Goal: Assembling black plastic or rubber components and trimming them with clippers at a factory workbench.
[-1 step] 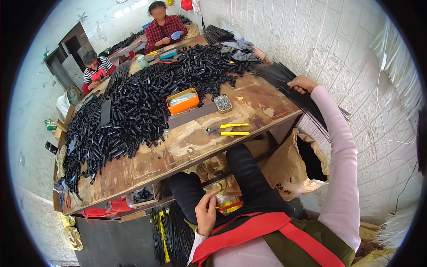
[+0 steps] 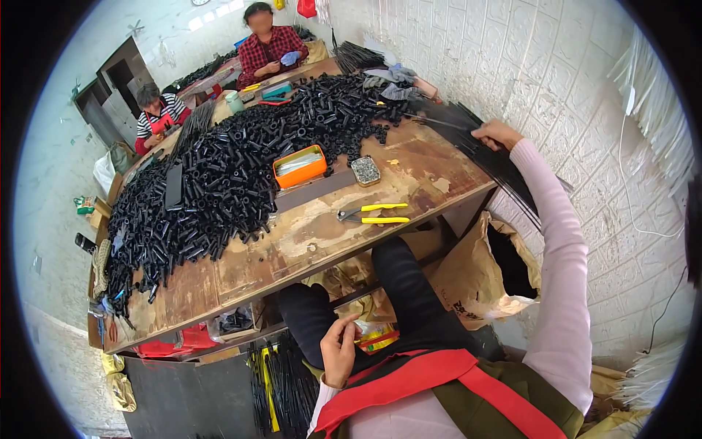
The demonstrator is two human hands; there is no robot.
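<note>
At the table's right end, my right hand (image 2: 497, 136) is closed on thin black rods (image 2: 506, 174) in a bundle that juts past the table edge. How many rods it grips is hidden. A thin blurred rod stretches from the bundle toward the heap. My left hand (image 2: 338, 353) hovers over my lap, thumb and fingers pinched together; anything between them is too small to make out. Cutting pliers with yellow handles (image 2: 384, 214) lie on the wooden table (image 2: 329, 238) in front of me. Behind them stand an orange box (image 2: 301, 168) of pale strips and a small tin (image 2: 365, 170) of metal bits.
A large heap of short black tubes (image 2: 219, 164) covers the table's left and back, with a dark phone-like slab (image 2: 173, 186) on it. Two people sit at the far side. An open brown sack (image 2: 468, 274) stands below the right edge, near a white wall (image 2: 607, 168).
My right hand has shifted very slightly to the left, and a rod's far end in the bundle has swung and blurred. My left hand stays where it was.
</note>
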